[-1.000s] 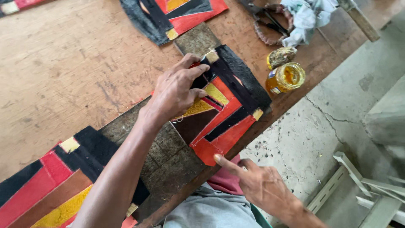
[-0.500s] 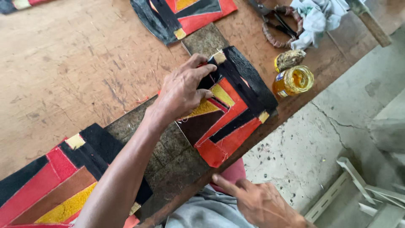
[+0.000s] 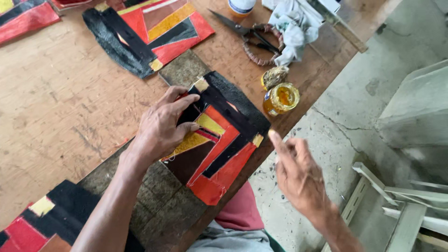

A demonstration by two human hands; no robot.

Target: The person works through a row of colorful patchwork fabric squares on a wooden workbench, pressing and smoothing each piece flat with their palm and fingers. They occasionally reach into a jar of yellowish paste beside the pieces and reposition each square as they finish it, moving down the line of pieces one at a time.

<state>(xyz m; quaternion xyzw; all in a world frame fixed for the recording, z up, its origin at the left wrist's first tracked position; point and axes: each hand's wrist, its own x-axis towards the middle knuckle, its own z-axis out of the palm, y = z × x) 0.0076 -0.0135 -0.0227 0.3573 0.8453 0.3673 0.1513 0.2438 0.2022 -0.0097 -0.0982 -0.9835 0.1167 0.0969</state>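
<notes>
R hand (image 3: 298, 175) risen beside patchwork piece (image 3: 219, 140), open, empty; L hand (image 3: 163, 126) flat, pressing it.

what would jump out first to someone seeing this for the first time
The red, black and yellow patchwork piece at the table's near edge, with the left hand pressed flat on it. The right hand hovers empty off the edge beside it. Behind sit an open jar of amber liquid, scissors and a white rag.

A craft workshop: worn wooden workbench (image 3: 56, 116), scissors (image 3: 242, 30), glue jar (image 3: 280, 99) (open), cracked concrete floor (image 3: 345, 126).
</notes>
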